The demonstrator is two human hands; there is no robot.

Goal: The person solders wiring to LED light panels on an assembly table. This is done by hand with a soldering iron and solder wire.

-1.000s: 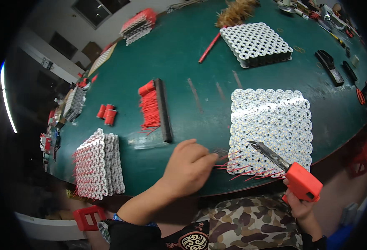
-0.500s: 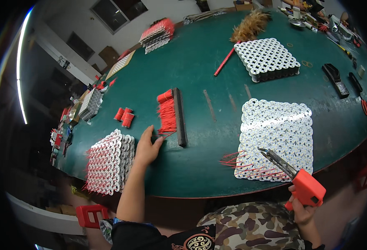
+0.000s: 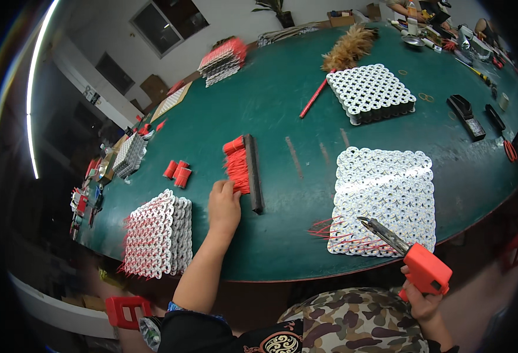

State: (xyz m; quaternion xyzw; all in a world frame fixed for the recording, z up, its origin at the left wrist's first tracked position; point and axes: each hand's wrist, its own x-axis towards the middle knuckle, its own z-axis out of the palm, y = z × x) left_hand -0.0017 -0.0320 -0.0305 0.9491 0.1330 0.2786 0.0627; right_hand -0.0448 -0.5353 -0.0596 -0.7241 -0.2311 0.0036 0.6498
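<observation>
Left hand (image 3: 224,209) is at the lower end of a bunch of red wires (image 3: 237,170), over the green table (image 3: 294,235); its fingers are bent toward the wire ends, but whether they pinch any wire cannot be told, the back of the hand hiding the fingertips; the wires lie side by side against the left face of a dark bar (image 3: 253,176), with a tied red roll (image 3: 234,145) at their upper end.

Right hand (image 3: 422,300) is at the table's near edge, fingers wrapped around the grip of a red gun-shaped tool (image 3: 428,269); the tool's dark metal nose points up and left, over the lower part of a white panel (image 3: 383,194); whether its tip touches the panel cannot be told.

The panel is made of joined round discs and lies flat at the right of the near side; red wire pieces (image 3: 328,226) lie along its lower part and jut past its left edge.

Left of the left hand stands a stack of white disc panels (image 3: 156,235), bristling with red wires; beyond it lie small red bundles (image 3: 179,172); beyond the panel sits a white-topped block (image 3: 372,88), near a feather duster (image 3: 350,48).
</observation>
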